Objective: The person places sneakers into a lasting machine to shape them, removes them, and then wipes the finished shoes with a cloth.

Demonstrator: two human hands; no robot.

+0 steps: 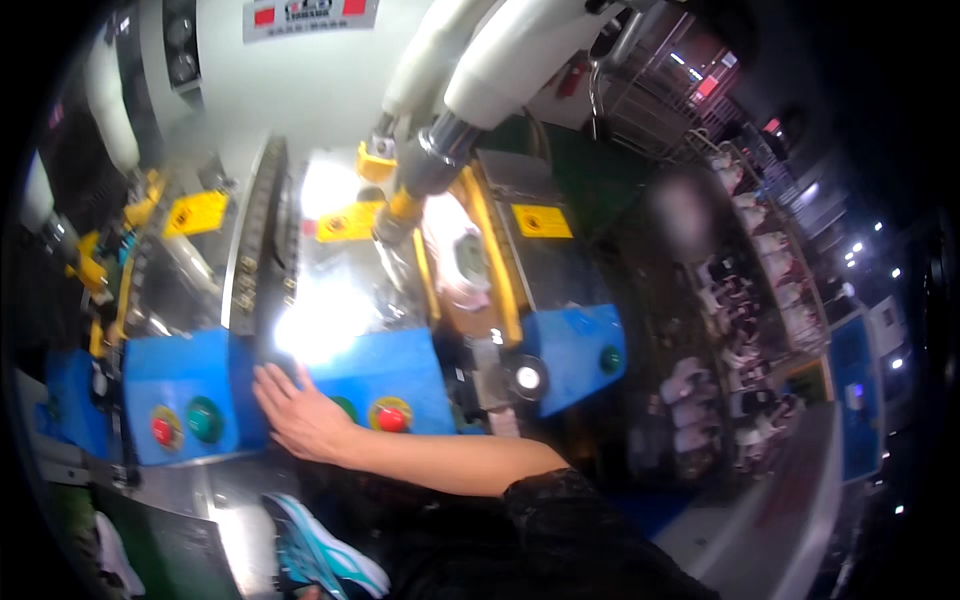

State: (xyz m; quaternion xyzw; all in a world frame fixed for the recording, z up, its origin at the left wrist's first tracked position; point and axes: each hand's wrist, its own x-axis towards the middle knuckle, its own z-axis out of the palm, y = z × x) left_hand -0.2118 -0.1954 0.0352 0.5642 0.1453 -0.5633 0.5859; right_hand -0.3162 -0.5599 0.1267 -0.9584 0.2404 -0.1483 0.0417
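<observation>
My right hand (305, 415) reaches leftward across the machine front, its fingers stretched out and apart. The fingertips rest by the gap between two blue control panels (350, 362), and nothing shows in the hand. At the bottom edge, a teal, white and black sneaker (325, 555) is tilted over my lap. A small bit of my left hand (309, 593) shows against it, seemingly gripping it; most of that hand is out of the picture. A pale pink and white shoe (462, 258) lies between yellow guides in the machine, right of a white cylinder arm (480, 95).
Red (391, 419) and green push buttons (205, 419) sit on the blue panels. Yellow warning labels (543, 221) mark the metal covers. A round black lamp or gauge (527, 377) juts out at the right. Racks of several shoes (775, 245) and a blurred figure (688, 212) are further right.
</observation>
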